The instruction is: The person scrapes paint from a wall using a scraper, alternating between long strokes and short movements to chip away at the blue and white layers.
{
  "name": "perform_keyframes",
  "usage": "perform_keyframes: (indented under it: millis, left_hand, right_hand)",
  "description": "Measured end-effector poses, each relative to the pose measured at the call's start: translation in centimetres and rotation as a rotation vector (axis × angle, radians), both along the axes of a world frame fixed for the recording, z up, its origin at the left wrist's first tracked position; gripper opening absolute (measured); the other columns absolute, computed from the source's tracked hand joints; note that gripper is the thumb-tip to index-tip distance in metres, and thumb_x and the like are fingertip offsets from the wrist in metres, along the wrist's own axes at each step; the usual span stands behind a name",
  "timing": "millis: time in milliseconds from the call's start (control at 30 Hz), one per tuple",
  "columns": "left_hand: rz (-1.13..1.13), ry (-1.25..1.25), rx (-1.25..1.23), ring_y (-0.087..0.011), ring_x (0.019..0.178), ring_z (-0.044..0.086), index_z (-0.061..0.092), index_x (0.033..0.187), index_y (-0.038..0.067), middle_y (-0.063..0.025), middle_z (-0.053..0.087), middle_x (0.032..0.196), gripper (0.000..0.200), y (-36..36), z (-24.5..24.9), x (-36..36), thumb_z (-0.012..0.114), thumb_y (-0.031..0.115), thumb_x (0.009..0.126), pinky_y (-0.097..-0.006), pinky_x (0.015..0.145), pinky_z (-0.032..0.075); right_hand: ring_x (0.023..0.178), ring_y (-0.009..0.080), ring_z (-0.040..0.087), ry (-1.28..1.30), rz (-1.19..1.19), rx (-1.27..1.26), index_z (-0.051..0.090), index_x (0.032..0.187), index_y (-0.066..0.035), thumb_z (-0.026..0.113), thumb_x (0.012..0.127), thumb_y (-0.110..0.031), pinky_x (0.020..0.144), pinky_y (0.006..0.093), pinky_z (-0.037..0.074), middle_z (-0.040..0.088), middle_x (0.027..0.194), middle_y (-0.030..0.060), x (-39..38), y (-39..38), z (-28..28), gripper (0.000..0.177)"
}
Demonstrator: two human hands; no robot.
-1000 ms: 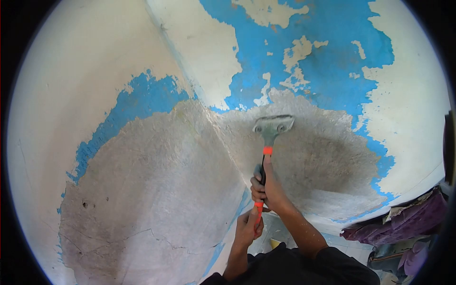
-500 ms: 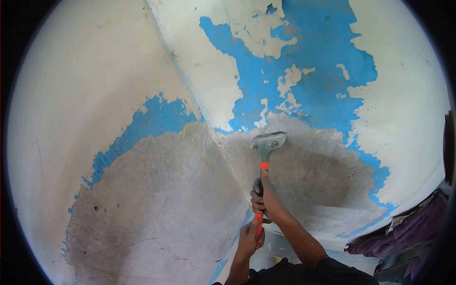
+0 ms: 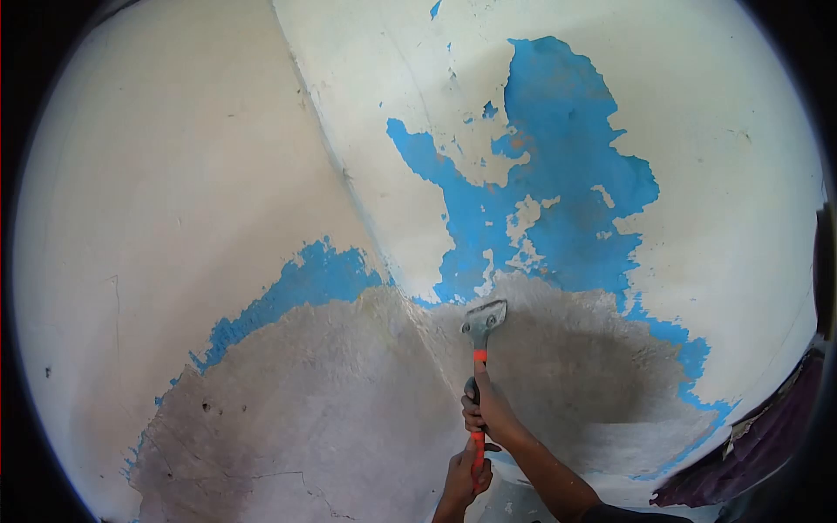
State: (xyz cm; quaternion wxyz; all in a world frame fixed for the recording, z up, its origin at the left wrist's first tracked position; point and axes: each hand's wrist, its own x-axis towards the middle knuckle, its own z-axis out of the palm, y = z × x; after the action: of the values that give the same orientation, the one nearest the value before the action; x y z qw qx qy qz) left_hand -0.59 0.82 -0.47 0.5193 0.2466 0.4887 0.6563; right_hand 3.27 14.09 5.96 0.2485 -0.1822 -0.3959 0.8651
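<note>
A long-handled scraper (image 3: 485, 322) with a wide grey head and a black and orange handle stands upright in the view, its blade over the bare grey patch just below the blue paint. My right hand (image 3: 491, 408) is wrapped round the upper handle, thumb pointing toward the head. Lower down, my left hand (image 3: 467, 475) grips the orange end of the handle. Around the blade, the wall shows bare grey plaster (image 3: 558, 366), blue paint (image 3: 575, 166) with ragged edges and cream paint (image 3: 715, 227).
A wall corner line (image 3: 334, 161) runs down between the two wall faces. More bare plaster (image 3: 288, 410) edged in blue lies on the left face, with a thin crack. Dark purple cloth (image 3: 758, 444) hangs at the lower right.
The view has tilted upward, so the wall patches and both hands sit lower. The scraper's head has turned slightly, its right end now higher. Both hands keep their hold.
</note>
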Motion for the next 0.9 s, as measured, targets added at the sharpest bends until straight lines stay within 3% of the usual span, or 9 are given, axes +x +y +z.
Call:
perform_keyframes:
  millis: [233, 433, 533, 767, 900]
  left_hand:
    - [0.026, 0.083, -0.035, -0.0092, 0.033, 0.029, 0.059, 0.108, -0.004, 0.0001, 0.037, 0.049, 0.059, 0.0, 0.4, -0.5, 0.036, 0.050, 0.101, -0.0245, 0.033, 0.021]
    - [-0.012, 0.000, -0.059, -0.0091, 0.033, 0.030, 0.057, 0.099, -0.004, 0.0000, 0.036, 0.047, 0.060, -0.2, -1.1, 0.1, 0.037, 0.052, 0.100, -0.0248, 0.033, 0.021]
    - [-0.024, 0.029, -0.034, -0.0095, 0.033, 0.030, 0.056, 0.094, -0.003, 0.0000, 0.036, 0.046, 0.060, 0.4, 0.4, -1.2, 0.037, 0.054, 0.099, -0.0255, 0.033, 0.022]
    - [0.006, 0.063, -0.088, -0.0094, 0.031, 0.029, 0.056, 0.090, 0.000, 0.0004, 0.036, 0.044, 0.062, -0.2, -0.9, 0.4, 0.036, 0.057, 0.098, -0.0246, 0.032, 0.023]
    - [-0.054, 0.064, -0.047, -0.0092, 0.031, 0.031, 0.056, 0.089, 0.000, 0.0001, 0.037, 0.045, 0.061, 0.5, 0.5, -0.2, 0.036, 0.057, 0.099, -0.0245, 0.032, 0.023]
  right_hand:
    - [0.037, 0.0088, 0.024, 0.012, -0.026, -0.003, 0.036, 0.074, -0.012, 0.040, 0.091, -0.070, 0.039, 0.0268, 0.027, 0.026, 0.051, -0.0036, -0.4, -0.1, 0.9, 0.060]
    - [0.037, 0.0089, 0.025, -0.025, -0.041, 0.034, 0.036, 0.074, -0.012, 0.040, 0.091, -0.070, 0.038, 0.0267, 0.026, 0.026, 0.051, -0.0032, 0.4, 0.0, -0.7, 0.060]
    - [0.037, 0.0090, 0.024, -0.007, -0.039, 0.077, 0.035, 0.074, -0.012, 0.040, 0.091, -0.070, 0.037, 0.0267, 0.026, 0.026, 0.051, -0.0030, -0.2, 0.3, 1.6, 0.060]
    - [0.037, 0.0091, 0.024, -0.031, -0.075, 0.016, 0.035, 0.074, -0.012, 0.039, 0.092, -0.069, 0.037, 0.0270, 0.026, 0.026, 0.052, -0.0032, 0.4, -0.4, -1.0, 0.060]
    - [0.037, 0.0088, 0.024, -0.037, -0.070, 0.049, 0.035, 0.074, -0.013, 0.039, 0.092, -0.069, 0.037, 0.0266, 0.026, 0.026, 0.051, -0.0033, 0.3, 0.2, 0.7, 0.059]
